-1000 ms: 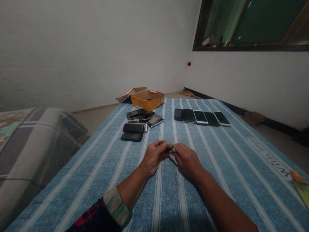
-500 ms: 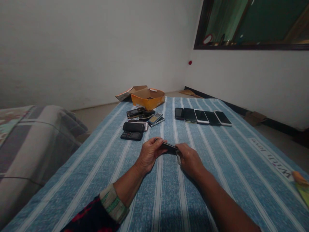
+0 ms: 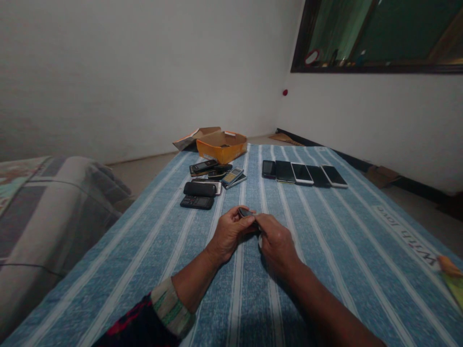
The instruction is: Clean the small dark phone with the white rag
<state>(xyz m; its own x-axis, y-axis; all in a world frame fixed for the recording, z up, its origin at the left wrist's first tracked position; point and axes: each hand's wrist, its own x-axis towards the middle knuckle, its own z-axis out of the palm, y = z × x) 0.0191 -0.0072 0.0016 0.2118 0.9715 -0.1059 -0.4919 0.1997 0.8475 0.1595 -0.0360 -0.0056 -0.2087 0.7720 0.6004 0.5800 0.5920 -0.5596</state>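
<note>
My left hand (image 3: 228, 233) is closed around a dark, flat mobile phone (image 3: 245, 212), held slightly above the striped cloth. Fingers cover most of the phone, so only its far upper part shows. My right hand (image 3: 277, 238) is closed, its fingers pressed against the phone's right side. A small pale piece, which looks like a wiping cloth (image 3: 260, 242), peeks out below the right fingers. Beyond my left hand lie a black keypad phone (image 3: 197, 202) and a black oblong case or phone (image 3: 198, 189) on top of a pale one.
A blue and white striped cloth (image 3: 155, 250) covers the table. Several phones lie piled before an open orange box (image 3: 224, 153). At the right, several touchscreen phones (image 3: 302, 174) form a row. A grey covered seat (image 3: 72, 202) stands at the left.
My right hand has shifted left and closer to my left hand, moving over the phone. The phone has been tilted, and more of its surface is covered. The other phones stay put.
</note>
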